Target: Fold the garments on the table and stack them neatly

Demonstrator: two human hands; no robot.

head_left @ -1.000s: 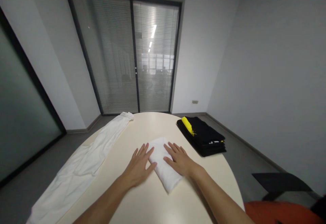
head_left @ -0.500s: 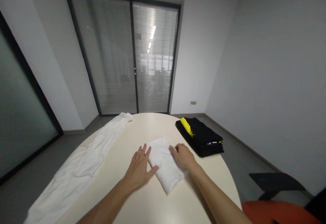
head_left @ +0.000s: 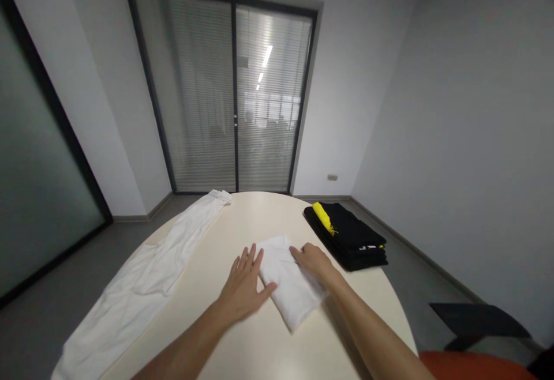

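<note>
A small folded white garment [head_left: 291, 288] lies on the pale round table [head_left: 253, 210], directly in front of me. My left hand [head_left: 244, 288] rests along its left edge, fingers spread and stretched out, the thumb on the fabric. At the upper right edge, my right hand [head_left: 315, 262] has its fingers curled, with thumb and forefinger on the cloth; its other fingers are partly hidden. The garment looks flat, with soft creases and a pointed near corner.
A long, crumpled white cloth [head_left: 147, 282] stretches along the table's left side. Folded black garments [head_left: 350, 233] with a yellow patch are stacked at the right. Beyond the right edge stands a chair with a red seat [head_left: 471, 365] and black armrest [head_left: 480, 319].
The view has shifted slightly, so everything sits a little further right. My right thumb and forefinger look closer together at the garment's edge; my left hand keeps its spread pose.
</note>
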